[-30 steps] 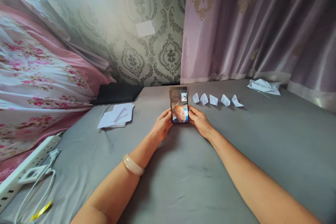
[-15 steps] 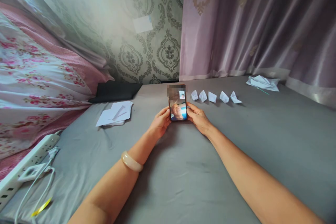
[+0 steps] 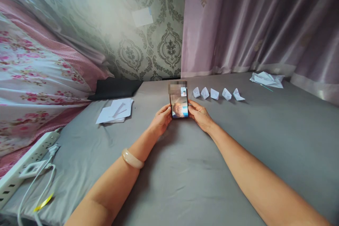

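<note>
A phone [image 3: 179, 104] stands upright in the middle of the view, its lit screen facing me and showing a person with a small inset picture at the top right. My left hand [image 3: 161, 118] grips its left edge, and a pale bangle circles that forearm. On the phone's right edge, my right hand [image 3: 200, 114] is closed, thumb in front and fingers behind. Just right of the phone, several small folded white paper pieces [image 3: 214, 94] sit in a row on the grey sheet [image 3: 185, 176].
White papers [image 3: 115, 111] lie at the left, near a black cloth [image 3: 113, 89]. A white power strip [image 3: 34, 157] with cables and a yellow strip [image 3: 43, 203] is at the left edge. More papers [image 3: 266, 79] lie at the far right, before purple curtains [image 3: 227, 24].
The whole view has shifted slightly, so the bed, phone and hands appear a little higher. Both hands keep their hold on the phone, and the person on its screen appears slightly different.
</note>
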`<state>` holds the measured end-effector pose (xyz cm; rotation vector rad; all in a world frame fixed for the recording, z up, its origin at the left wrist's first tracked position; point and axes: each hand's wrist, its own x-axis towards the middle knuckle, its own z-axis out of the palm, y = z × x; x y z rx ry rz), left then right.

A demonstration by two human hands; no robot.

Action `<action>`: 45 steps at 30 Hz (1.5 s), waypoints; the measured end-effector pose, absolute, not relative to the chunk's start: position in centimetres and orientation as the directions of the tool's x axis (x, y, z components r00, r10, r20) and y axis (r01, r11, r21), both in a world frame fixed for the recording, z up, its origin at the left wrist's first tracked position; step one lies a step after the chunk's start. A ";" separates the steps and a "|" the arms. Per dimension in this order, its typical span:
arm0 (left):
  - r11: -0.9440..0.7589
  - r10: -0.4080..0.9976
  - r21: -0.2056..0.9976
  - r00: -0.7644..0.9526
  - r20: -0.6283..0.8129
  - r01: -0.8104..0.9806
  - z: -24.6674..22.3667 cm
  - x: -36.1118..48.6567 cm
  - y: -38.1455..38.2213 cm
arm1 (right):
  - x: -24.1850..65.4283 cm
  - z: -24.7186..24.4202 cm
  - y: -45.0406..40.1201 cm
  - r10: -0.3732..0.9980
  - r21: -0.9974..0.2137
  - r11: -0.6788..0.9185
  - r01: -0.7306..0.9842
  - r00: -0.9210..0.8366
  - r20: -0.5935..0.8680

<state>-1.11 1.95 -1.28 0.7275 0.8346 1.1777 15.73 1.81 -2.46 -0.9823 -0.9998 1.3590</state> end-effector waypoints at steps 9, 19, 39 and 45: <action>0.212 0.974 0.858 0.172 -0.147 -0.468 -1.4 -1.2 1.9 | 15.8 -2.7 1.8 0.998 -0.954 0.029 -0.298 -0.052 0.046; 0.214 0.976 0.849 0.149 -0.161 -0.483 -1.3 -1.0 2.0 | 15.8 -2.5 1.6 0.995 -0.966 0.058 -0.253 -0.062 0.076; 0.191 0.981 0.870 0.127 -0.149 -0.454 -1.2 -1.0 1.9 | 16.0 -2.7 1.8 0.985 -0.961 0.110 -0.254 -0.102 0.139; 0.214 0.977 0.855 0.104 -0.187 -0.472 -0.8 -0.9 1.8 | 16.0 -3.1 2.0 0.990 -0.953 0.088 -0.289 -0.083 0.117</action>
